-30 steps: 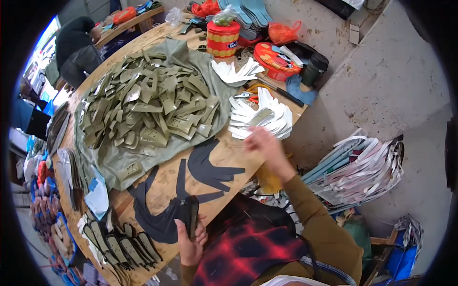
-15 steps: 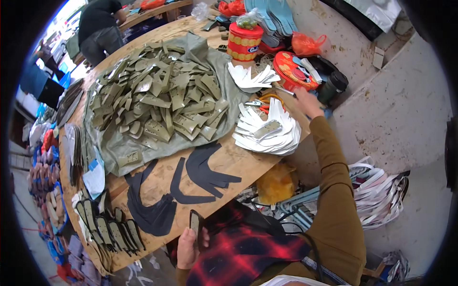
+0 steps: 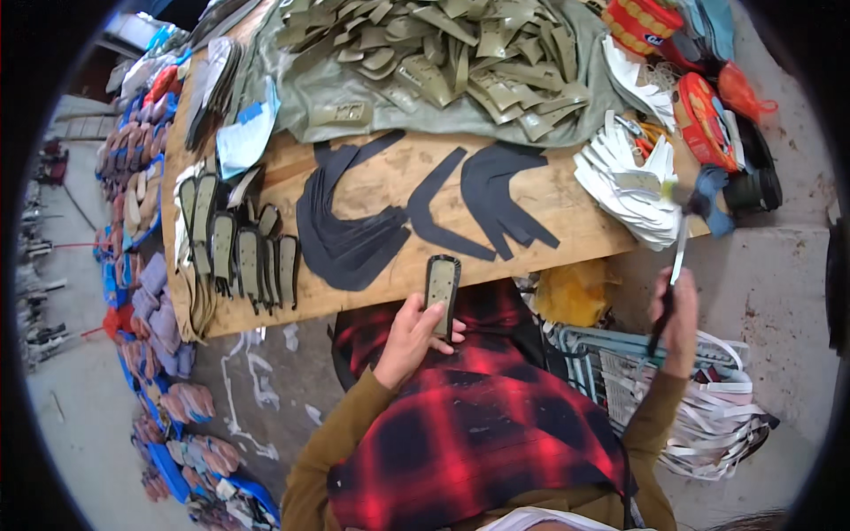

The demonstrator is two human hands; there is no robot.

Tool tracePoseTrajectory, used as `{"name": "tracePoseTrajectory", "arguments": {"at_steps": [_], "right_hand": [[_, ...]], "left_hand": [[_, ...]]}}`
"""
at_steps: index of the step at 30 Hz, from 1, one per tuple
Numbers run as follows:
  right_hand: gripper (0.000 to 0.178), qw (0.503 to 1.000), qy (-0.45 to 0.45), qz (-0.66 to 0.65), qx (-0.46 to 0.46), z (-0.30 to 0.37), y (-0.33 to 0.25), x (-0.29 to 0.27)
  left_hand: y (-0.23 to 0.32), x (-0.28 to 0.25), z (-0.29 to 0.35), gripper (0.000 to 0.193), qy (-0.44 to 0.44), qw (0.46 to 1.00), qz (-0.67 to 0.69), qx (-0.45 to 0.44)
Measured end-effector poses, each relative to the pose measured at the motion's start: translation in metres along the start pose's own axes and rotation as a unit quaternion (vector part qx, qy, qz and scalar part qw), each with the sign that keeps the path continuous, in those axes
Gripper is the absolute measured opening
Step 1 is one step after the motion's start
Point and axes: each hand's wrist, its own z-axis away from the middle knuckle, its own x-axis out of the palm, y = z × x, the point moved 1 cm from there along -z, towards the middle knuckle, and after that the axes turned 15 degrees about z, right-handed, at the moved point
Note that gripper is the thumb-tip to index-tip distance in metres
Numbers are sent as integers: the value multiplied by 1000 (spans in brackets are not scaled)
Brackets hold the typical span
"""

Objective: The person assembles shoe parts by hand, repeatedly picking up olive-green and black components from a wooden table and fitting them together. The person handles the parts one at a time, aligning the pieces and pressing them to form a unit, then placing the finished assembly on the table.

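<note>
My left hand (image 3: pixel 409 334) holds a flat olive piece with a black rim (image 3: pixel 441 288) upright at the wooden table's (image 3: pixel 575 230) near edge, above my red and black checked lap. My right hand (image 3: pixel 677 311) is raised off the table's right end and grips a thin brush (image 3: pixel 680 232) by its dark handle, bristle end pointing up toward a stack of white cut pieces (image 3: pixel 627 181). Black curved pieces (image 3: pixel 482 199) lie flat on the table between my hands, with a thicker black stack (image 3: pixel 341 230) to their left.
A heap of olive pieces (image 3: pixel 443 53) lies on a grey-green cloth at the back. A row of finished olive and black pieces (image 3: pixel 235 252) lines the left end. Red tubs (image 3: pixel 704 119) stand at the right end. White strips (image 3: pixel 708 416) fill a rack beside my right arm. Shoe parts (image 3: pixel 150 310) cover the floor at left.
My right hand has come back from the red tubs at the table's far right end and now holds the brush near the table corner. My left hand has kept the olive piece.
</note>
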Motion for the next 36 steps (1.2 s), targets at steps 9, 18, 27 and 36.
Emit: {"name": "tracePoseTrajectory", "arguments": {"at_steps": [9,18,27,36], "right_hand": [[20,937,-275,203,-69,76,-1,151],[14,813,-215,476,-258,80,-12,196],[18,876,-154,309,-337,86,-31,196],[20,936,-182,224,-202,92,-62,187]], "left_hand": [[-5,-6,3,27,-7,997,-1,-71],[-3,-9,7,32,-9,999,-36,-11],[-6,-10,5,32,-5,999,-47,6],[4,-8,7,30,-2,997,-83,-2]]}}
